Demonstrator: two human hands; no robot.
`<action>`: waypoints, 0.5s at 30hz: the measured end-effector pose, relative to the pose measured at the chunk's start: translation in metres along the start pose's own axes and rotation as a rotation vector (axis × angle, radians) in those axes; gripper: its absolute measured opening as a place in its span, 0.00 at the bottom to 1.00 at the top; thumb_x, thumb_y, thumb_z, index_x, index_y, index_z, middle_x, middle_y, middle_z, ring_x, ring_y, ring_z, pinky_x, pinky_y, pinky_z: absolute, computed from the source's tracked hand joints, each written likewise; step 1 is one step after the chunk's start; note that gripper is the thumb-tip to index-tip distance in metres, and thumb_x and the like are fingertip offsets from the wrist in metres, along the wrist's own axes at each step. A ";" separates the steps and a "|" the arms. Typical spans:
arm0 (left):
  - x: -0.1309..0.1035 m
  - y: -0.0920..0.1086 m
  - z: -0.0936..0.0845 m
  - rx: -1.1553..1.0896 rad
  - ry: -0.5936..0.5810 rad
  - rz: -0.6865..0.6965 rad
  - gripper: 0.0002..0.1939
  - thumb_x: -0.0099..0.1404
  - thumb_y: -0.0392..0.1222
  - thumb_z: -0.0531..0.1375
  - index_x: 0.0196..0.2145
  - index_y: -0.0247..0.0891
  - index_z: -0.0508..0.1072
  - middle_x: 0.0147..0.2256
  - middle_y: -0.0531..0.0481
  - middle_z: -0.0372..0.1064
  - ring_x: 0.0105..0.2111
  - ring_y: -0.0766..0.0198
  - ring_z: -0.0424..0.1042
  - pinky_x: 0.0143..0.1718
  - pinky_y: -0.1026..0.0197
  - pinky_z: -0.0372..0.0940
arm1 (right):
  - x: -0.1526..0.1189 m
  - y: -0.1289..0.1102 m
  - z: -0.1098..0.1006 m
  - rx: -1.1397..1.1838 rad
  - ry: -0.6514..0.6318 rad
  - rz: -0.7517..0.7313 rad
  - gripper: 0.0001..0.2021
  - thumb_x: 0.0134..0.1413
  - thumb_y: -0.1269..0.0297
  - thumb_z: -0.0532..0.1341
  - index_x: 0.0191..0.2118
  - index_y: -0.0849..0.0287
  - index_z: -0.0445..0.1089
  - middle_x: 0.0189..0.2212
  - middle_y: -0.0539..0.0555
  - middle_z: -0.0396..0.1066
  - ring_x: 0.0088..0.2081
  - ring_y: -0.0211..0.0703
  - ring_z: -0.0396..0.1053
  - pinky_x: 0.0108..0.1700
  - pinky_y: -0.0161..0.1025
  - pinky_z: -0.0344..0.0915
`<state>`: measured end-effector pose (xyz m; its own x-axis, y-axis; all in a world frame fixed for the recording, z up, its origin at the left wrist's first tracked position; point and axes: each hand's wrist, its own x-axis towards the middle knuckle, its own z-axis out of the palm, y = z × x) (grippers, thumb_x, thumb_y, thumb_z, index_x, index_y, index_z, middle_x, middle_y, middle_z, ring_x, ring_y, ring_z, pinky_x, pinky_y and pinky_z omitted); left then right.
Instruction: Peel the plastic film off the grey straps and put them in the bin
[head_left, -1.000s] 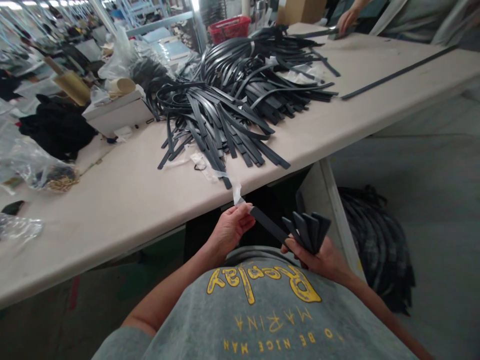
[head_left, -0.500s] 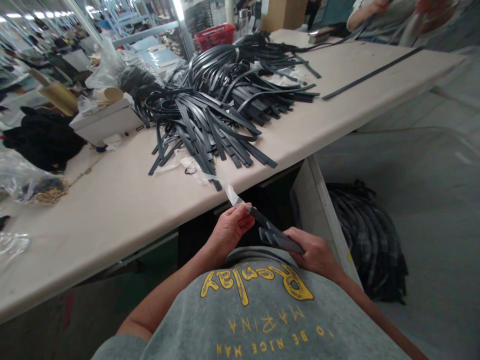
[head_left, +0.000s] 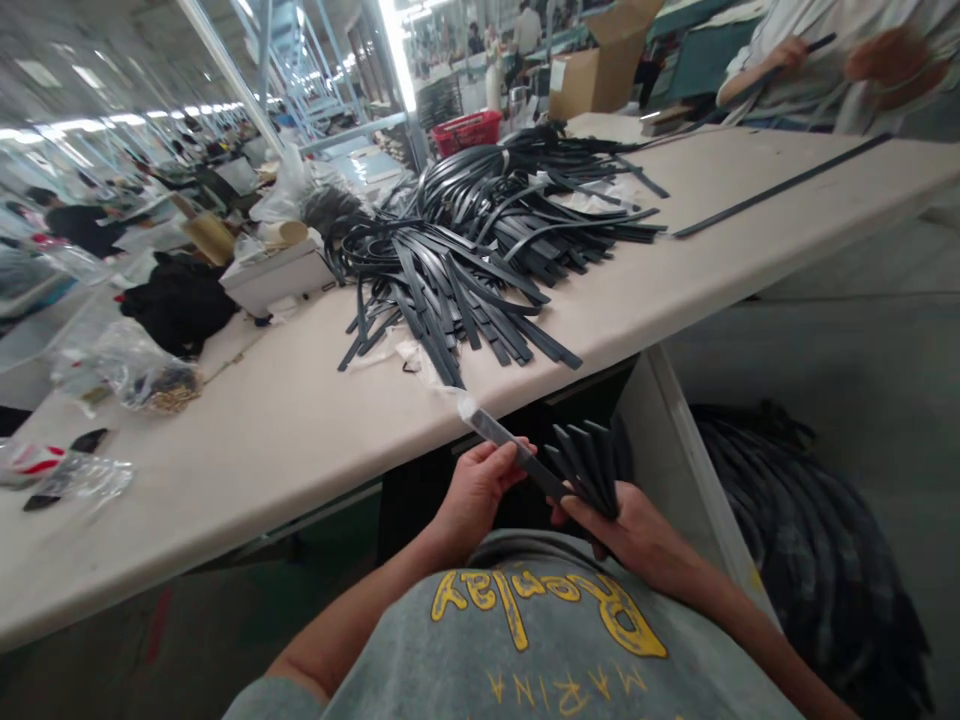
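Note:
My left hand (head_left: pixel 484 490) pinches a single dark strap (head_left: pixel 541 474) between thumb and fingers, just in front of the table edge. A clear plastic sleeve (head_left: pixel 484 420) covers the far end of that strap. Closed around the near part of the same strap, my right hand (head_left: pixel 634 535) also grips a fanned bunch of dark strap ends (head_left: pixel 589 460) that point up and away from me. Beyond both hands, a large heap of loose dark straps (head_left: pixel 465 290) lies on the table, some ends reaching toward the near edge.
The pale table (head_left: pixel 300 440) runs diagonally before me. On it are a white box (head_left: pixel 281 275), a plastic bag (head_left: pixel 142 365) and a lone strap (head_left: pixel 780 188). A co-worker's hand (head_left: pixel 787 55) holds a strap at upper right. More dark straps (head_left: pixel 810 540) hang below, right of a pale panel (head_left: pixel 679 460).
The view has shifted, so the scene sits lower and further right. The strap ends in my right hand have fanned upward, and the plastic sleeve now lies further along the strap's end.

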<state>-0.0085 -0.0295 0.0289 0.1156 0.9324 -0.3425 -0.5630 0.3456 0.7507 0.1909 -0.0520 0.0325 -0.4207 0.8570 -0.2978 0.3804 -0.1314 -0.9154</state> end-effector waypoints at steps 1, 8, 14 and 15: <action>0.001 0.005 -0.004 -0.017 0.051 0.046 0.14 0.54 0.46 0.70 0.35 0.33 0.79 0.34 0.46 0.78 0.36 0.63 0.74 0.44 0.60 0.66 | -0.002 0.001 -0.002 0.036 -0.049 0.036 0.24 0.59 0.42 0.55 0.33 0.60 0.73 0.22 0.49 0.67 0.21 0.38 0.63 0.24 0.35 0.61; -0.009 0.004 -0.004 0.010 -0.053 -0.036 0.15 0.55 0.46 0.70 0.37 0.31 0.80 0.34 0.42 0.77 0.33 0.62 0.74 0.40 0.60 0.66 | 0.018 -0.010 0.005 0.018 -0.026 0.035 0.27 0.55 0.37 0.54 0.25 0.58 0.70 0.20 0.50 0.67 0.18 0.37 0.61 0.21 0.35 0.58; -0.016 0.013 -0.009 0.004 -0.033 0.088 0.16 0.56 0.47 0.68 0.37 0.32 0.80 0.37 0.41 0.77 0.37 0.59 0.73 0.43 0.58 0.66 | 0.021 -0.022 0.006 -0.019 -0.097 -0.001 0.29 0.53 0.35 0.54 0.28 0.58 0.73 0.19 0.50 0.66 0.21 0.41 0.65 0.25 0.37 0.63; -0.017 0.014 -0.012 0.013 0.006 0.114 0.15 0.56 0.47 0.68 0.37 0.32 0.81 0.38 0.41 0.77 0.39 0.58 0.73 0.46 0.58 0.65 | 0.019 -0.018 0.006 -0.027 -0.119 0.008 0.29 0.54 0.35 0.54 0.27 0.58 0.73 0.20 0.51 0.67 0.21 0.41 0.66 0.26 0.37 0.63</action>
<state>-0.0285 -0.0416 0.0384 0.0468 0.9651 -0.2576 -0.5618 0.2387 0.7921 0.1714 -0.0365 0.0419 -0.5117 0.7903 -0.3371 0.4061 -0.1233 -0.9055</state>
